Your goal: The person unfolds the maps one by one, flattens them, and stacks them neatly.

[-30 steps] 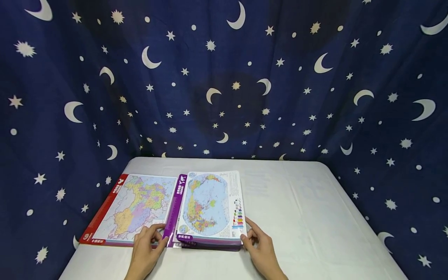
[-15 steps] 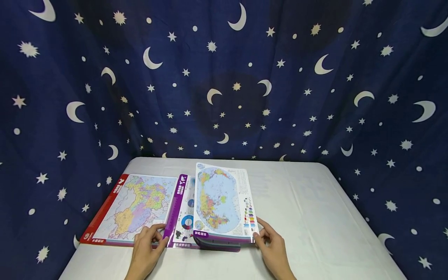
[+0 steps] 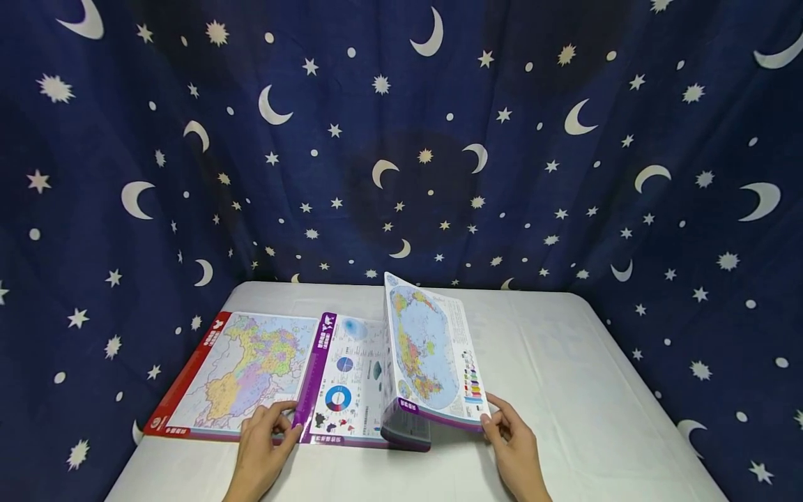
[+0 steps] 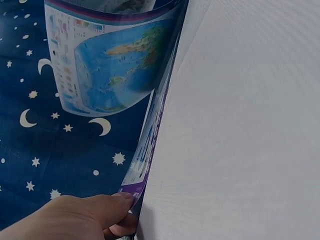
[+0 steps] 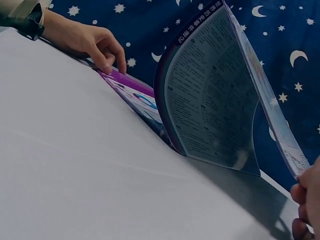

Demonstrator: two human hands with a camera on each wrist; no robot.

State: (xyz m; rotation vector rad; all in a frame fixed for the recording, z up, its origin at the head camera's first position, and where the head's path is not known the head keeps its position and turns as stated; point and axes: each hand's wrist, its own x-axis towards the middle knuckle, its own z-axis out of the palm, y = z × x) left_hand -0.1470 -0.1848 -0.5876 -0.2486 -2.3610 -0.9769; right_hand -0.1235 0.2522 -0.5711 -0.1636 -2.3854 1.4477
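A purple-edged folding world map lies partly unfolded on the table, its left panel flat with charts and a blue ring diagram. My left hand pinches its near left corner at the purple border, as the left wrist view shows too. With thumb and fingers, my right hand grips the near right corner of the raised world map panel, which leans up toward the right. In the right wrist view a curved, text-printed panel stands between the flat part and that raised panel.
Left of the purple map lies a red-edged map with coloured regions, its right side meeting the purple border. Both are on a white-covered table. A dark blue curtain with moons and stars surrounds the table's back and sides.
My right hand has moved right, pulling the folded world map panel open and tilting it up, so the chart panel beneath now shows. The left hand has stayed at the purple corner.
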